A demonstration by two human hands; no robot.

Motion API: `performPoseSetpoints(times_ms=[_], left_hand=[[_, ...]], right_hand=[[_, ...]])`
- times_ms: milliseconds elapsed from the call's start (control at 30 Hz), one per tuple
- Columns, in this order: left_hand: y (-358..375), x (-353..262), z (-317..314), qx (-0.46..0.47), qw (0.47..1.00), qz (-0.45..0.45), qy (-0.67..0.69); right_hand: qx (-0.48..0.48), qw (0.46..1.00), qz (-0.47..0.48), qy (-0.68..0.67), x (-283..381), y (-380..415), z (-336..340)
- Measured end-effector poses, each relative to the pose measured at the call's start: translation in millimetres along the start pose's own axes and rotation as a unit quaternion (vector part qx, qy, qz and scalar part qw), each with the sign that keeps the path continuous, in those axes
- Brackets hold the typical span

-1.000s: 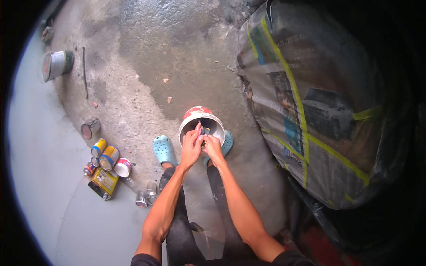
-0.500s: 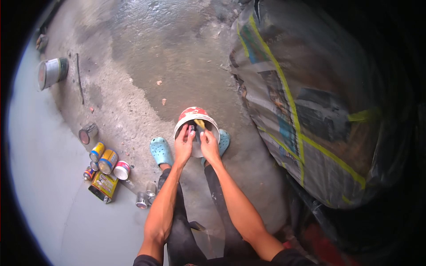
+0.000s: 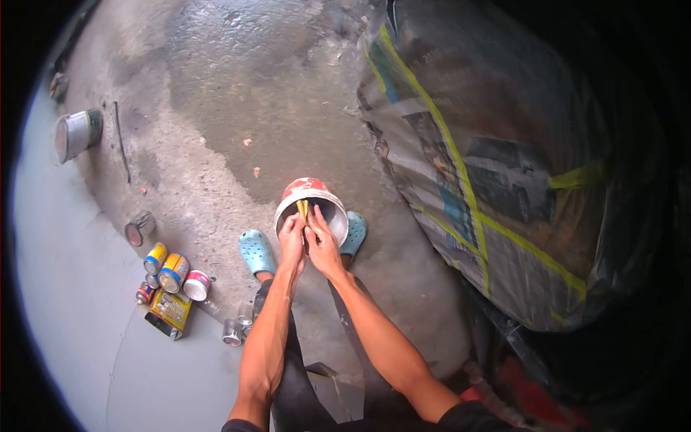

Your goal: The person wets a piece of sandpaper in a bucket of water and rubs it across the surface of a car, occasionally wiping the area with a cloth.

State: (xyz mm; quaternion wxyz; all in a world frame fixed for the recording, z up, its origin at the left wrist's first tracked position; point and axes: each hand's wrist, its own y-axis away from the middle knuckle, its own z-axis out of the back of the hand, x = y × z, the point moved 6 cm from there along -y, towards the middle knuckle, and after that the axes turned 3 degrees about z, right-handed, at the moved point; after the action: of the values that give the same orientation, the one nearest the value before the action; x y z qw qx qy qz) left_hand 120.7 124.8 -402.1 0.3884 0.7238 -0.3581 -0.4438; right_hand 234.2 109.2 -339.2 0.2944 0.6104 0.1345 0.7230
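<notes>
A white bucket [image 3: 305,185] with red on its outside stands between my feet, its mouth tilted toward me. Both hands are together at its opening. My left hand [image 3: 291,239] is closed on a narrow yellow piece [image 3: 302,209], folded or split into a V at the top; I cannot make out whether it is cloth or sponge. Pressed close beside it, my right hand [image 3: 321,241] has its fingers mostly straight and touches the same yellow piece. The bucket's inside is dark, and its contents are hidden behind my fingers.
At left, several paint cans [image 3: 173,272] cluster by a yellow rectangular tin [image 3: 170,312]. Small metal cans [image 3: 232,332] stand nearer my legs. A larger can [image 3: 78,135] and a thin stick [image 3: 120,142] lie farther off. A plastic-covered bulk [image 3: 497,180] with yellow tape fills the right.
My right hand has moved left against my left hand. The yellow piece has shifted left and now stands upright between them. The dark and pink item at my left fingers no longer shows.
</notes>
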Motion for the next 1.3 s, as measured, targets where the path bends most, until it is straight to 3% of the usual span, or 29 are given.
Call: performPoseSetpoints(times_ms=[400, 533, 600, 667, 700, 800, 867, 933, 1067, 1100, 1133, 1200, 1233, 1267, 1300], left_hand=[[13, -5, -2, -0.011, 0.997, 0.052, 0.048], [12, 1, 2, -0.077, 0.990, 0.113, 0.041], [16, -3, -1, -0.058, 0.989, 0.128, 0.044], [37, -25, -40, -0.032, 0.984, 0.142, 0.108], [37, -29, -48, -0.028, 0.989, 0.099, 0.106], [25, -18, -33, 0.001, 0.996, 0.093, 0.012], [17, -12, -19, 0.040, 0.996, 0.074, -0.021], [19, -7, -16, 0.052, 0.990, 0.129, 0.016], [22, -9, -11, -0.026, 0.988, 0.150, -0.017], [12, 1, 0, 0.012, 0.984, 0.180, -0.011], [13, -3, -2, 0.046, 0.978, 0.205, -0.008], [16, -16, -7, 0.038, 0.982, 0.181, -0.026], [10, -14, 0, 0.014, 0.981, 0.179, -0.069], [-6, -2, 8, -0.016, 0.983, 0.171, -0.070], [-18, 12, 14, -0.051, 0.982, 0.182, -0.023]], right_hand=[[0.004, 0.998, 0.052, 0.041, 4, 9, 0], [-0.042, 0.991, -0.062, -0.112, -31, -4, 0], [-0.064, 0.981, -0.091, -0.158, -45, -10, 0], [-0.048, 0.994, -0.077, -0.058, -25, -9, 10], [-0.075, 0.995, -0.012, -0.058, -25, -13, 9], [-0.112, 0.977, -0.103, -0.149, -48, -8, 7], [-0.101, 0.976, -0.100, -0.163, -40, -12, 9], [-0.110, 0.974, -0.099, -0.172, -36, -12, 13], [-0.111, 0.968, -0.114, -0.192, -38, -17, 8], [-0.105, 0.972, -0.102, -0.185, -42, -21, 7], [-0.117, 0.988, -0.022, -0.103, -31, -23, 15], [-0.029, 0.995, -0.054, -0.082, -35, -27, 17], [0.005, 0.999, -0.012, -0.035, -56, -33, 11], [-0.033, 0.993, 0.108, 0.036, -60, -32, 8], [-0.013, 0.993, -0.050, -0.109, -93, -34, 1]])
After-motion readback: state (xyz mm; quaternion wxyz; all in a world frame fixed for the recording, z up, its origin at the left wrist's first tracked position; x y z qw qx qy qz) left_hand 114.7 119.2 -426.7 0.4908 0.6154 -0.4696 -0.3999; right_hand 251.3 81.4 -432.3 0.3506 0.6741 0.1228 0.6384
